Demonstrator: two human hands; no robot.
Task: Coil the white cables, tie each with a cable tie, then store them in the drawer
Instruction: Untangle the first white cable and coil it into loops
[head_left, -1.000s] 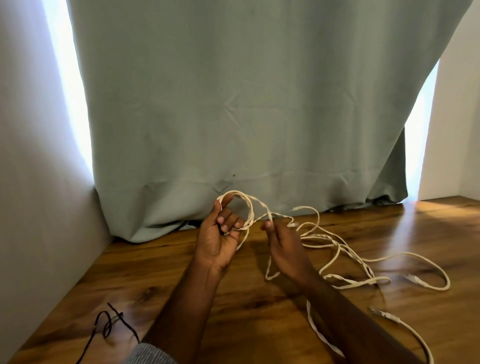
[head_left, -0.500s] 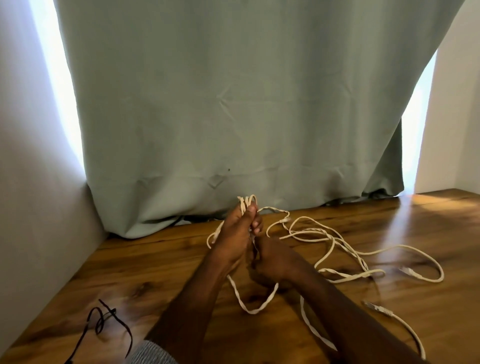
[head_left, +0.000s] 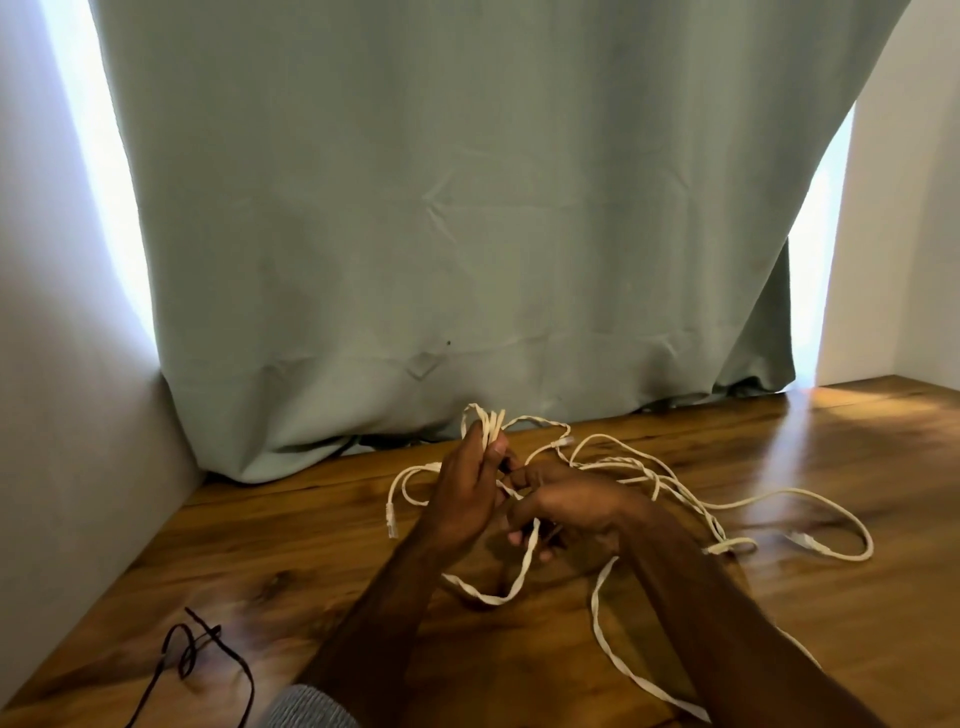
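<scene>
Head view, white cable (head_left: 524, 574) gripped by left hand (head_left: 467, 493), right hand (head_left: 571, 512)

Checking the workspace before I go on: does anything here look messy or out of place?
Most of the white cable sprawls in loose, crossing loops on the wooden floor; only a few turns sit in the left hand. A thin black cord lies apart, near left.

Left hand (head_left: 467, 493) gripping looped white cable (head_left: 670, 480), right hand (head_left: 571, 512) holding a strand (wooden floor (head_left: 831, 597), green curtain (head_left: 467, 208) behind).
</scene>
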